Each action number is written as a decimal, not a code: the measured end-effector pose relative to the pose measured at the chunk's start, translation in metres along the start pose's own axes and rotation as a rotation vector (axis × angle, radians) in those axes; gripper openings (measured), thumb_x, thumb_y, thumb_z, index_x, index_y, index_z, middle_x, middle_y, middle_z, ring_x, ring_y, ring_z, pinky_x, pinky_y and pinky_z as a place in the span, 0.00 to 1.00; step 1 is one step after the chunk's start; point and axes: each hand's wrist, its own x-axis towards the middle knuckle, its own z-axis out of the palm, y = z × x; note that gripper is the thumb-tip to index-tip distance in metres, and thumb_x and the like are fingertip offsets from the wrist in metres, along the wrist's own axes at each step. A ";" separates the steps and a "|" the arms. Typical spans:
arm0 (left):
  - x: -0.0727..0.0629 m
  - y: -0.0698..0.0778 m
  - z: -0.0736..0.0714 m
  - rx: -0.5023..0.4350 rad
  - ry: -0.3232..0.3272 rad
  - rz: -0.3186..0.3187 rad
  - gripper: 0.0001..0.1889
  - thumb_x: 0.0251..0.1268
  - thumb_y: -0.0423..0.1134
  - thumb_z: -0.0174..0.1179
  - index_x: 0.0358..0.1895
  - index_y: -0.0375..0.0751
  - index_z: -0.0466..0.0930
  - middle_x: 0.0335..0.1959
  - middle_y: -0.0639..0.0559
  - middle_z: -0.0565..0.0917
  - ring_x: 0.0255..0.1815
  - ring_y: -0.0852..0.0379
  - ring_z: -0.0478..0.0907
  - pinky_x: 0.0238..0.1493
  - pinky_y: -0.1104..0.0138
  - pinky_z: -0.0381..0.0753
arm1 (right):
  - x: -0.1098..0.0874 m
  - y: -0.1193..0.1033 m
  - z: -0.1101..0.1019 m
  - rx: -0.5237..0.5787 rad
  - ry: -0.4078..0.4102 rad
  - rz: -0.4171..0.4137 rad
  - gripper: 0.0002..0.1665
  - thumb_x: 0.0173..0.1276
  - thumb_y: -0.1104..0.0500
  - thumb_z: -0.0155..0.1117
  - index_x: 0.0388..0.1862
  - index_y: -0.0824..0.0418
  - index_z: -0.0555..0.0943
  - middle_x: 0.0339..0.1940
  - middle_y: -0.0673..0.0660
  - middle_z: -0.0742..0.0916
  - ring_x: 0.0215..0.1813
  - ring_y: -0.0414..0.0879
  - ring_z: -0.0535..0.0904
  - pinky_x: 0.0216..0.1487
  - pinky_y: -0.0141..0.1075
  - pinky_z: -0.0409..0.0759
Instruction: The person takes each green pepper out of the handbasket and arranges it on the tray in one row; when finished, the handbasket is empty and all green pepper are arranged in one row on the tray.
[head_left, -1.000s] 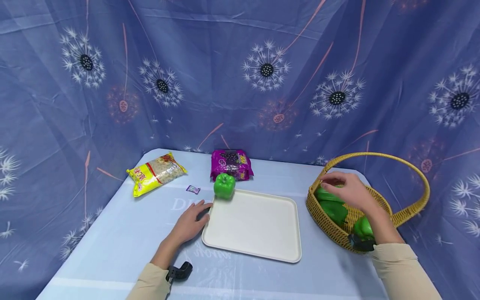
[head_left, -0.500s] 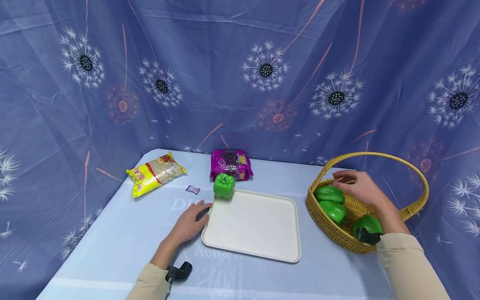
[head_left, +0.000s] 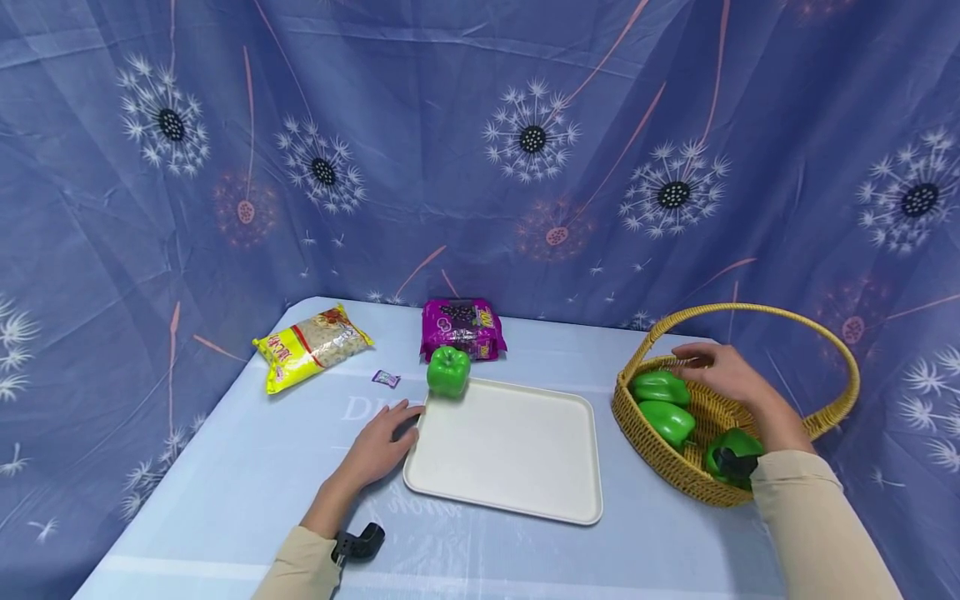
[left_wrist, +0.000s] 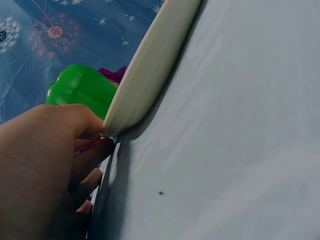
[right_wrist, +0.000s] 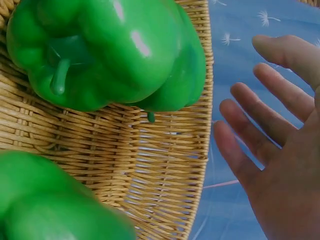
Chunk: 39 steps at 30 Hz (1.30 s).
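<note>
We record the fingers of the right hand [head_left: 723,375] spread near the far rim of the wicker basket [head_left: 651,450]; nearer us than those fingertips, three green peppers [head_left: 666,423] lie inside. The fingers of the left hand [head_left: 381,442] are slightly parted, touching the left edge of the white tray [head_left: 504,450]. Just beyond them we note a fourth green pepper [head_left: 448,372] at the tray's far corner; farther out, a purple pack [head_left: 462,330].
</note>
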 end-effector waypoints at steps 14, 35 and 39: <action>0.000 0.000 -0.001 0.000 0.002 0.021 0.21 0.71 0.44 0.54 0.65 0.51 0.74 0.69 0.40 0.67 0.71 0.36 0.55 0.69 0.44 0.55 | 0.003 0.031 0.011 0.071 -0.101 0.048 0.42 0.66 0.50 0.66 0.70 0.70 0.63 0.63 0.75 0.72 0.62 0.70 0.68 0.54 0.60 0.74; 0.000 0.001 -0.001 0.003 -0.004 0.000 0.21 0.71 0.45 0.54 0.65 0.51 0.74 0.69 0.40 0.66 0.71 0.34 0.54 0.69 0.42 0.54 | -0.004 0.042 0.016 0.136 -0.188 0.044 0.45 0.63 0.53 0.69 0.72 0.70 0.60 0.64 0.75 0.69 0.61 0.70 0.68 0.51 0.53 0.79; 0.000 0.000 -0.001 0.000 -0.002 0.003 0.21 0.71 0.44 0.54 0.65 0.51 0.74 0.69 0.40 0.67 0.71 0.34 0.55 0.69 0.42 0.54 | -0.004 0.041 0.016 0.108 -0.188 0.026 0.46 0.61 0.54 0.71 0.71 0.70 0.61 0.63 0.75 0.70 0.59 0.71 0.70 0.50 0.53 0.79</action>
